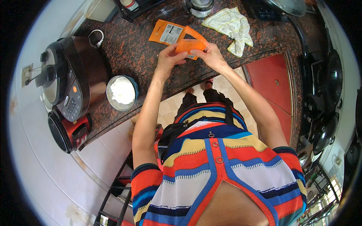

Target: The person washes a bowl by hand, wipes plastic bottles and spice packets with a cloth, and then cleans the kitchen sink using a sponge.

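Note:
Above the granite counter, my left hand [171, 58] and my right hand [209, 55] hold an orange packet [190, 46] between them, thumbs on its near side. A strip of the same orange material rises from it and bends back to the right. Just behind lies a flat orange pouch [158, 31] with a white printed label. To the left on the counter stands a bowl [108, 97] of white powder, perhaps flour. A crumpled white cloth with yellow edges [236, 29] lies to the right of my hands.
A dark electric pressure cooker [93, 76] and a red and black appliance [67, 131] stand at the left. A glass jar [201, 8] is at the back. Pans [333, 79] line the right side. The counter's front edge [181, 87] runs before me, with a red cabinet door [270, 82] below.

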The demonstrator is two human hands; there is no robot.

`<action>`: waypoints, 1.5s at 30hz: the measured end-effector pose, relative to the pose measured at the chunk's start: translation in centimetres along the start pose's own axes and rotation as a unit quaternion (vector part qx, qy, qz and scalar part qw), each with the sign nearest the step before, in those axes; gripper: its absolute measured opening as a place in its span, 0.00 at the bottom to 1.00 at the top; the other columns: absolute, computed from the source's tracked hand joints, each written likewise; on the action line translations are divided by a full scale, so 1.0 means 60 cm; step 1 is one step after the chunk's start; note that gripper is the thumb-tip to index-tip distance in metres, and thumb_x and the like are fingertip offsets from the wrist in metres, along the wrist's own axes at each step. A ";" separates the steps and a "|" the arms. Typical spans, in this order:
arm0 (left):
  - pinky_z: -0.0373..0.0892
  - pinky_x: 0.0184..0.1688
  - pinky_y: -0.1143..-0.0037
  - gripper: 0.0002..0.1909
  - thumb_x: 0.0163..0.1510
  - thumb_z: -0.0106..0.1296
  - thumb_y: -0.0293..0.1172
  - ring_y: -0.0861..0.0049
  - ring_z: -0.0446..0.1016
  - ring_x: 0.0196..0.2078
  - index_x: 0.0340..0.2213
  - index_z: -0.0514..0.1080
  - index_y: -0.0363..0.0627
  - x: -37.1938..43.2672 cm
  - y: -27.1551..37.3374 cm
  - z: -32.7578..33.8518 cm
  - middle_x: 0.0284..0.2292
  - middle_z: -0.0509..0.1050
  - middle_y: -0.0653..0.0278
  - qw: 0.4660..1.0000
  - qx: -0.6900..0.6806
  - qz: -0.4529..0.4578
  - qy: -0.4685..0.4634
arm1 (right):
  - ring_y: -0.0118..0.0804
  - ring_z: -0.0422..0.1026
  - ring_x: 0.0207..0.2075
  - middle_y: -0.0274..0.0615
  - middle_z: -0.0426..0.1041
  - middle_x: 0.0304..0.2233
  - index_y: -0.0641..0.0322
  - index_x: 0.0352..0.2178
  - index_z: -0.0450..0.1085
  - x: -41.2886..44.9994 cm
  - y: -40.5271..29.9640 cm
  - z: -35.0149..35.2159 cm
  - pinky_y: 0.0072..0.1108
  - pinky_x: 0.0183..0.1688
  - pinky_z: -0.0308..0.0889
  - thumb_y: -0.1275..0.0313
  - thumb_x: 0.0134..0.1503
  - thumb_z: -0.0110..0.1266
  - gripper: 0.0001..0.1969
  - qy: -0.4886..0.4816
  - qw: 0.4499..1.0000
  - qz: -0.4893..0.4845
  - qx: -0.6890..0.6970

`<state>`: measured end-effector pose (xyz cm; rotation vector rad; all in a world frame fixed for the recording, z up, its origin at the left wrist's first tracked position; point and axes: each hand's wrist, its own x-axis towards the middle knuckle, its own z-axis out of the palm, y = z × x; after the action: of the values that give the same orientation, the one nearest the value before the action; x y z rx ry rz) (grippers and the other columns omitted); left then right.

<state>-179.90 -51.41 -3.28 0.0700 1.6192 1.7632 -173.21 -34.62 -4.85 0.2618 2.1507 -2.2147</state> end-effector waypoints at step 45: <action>0.73 0.28 0.77 0.19 0.39 0.59 0.24 0.73 0.75 0.29 0.36 0.69 0.37 0.126 0.049 -0.089 0.31 0.74 0.57 0.991 0.097 -0.011 0.095 | 0.16 0.67 0.26 0.29 0.73 0.29 0.57 0.40 0.67 -0.058 0.018 -0.069 0.10 0.26 0.62 0.72 0.49 0.55 0.14 0.153 0.975 0.125 0.100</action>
<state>-189.46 -51.67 -5.00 -0.0261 1.9181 1.6306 -169.23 -30.86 -5.47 0.8821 1.8838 -2.3654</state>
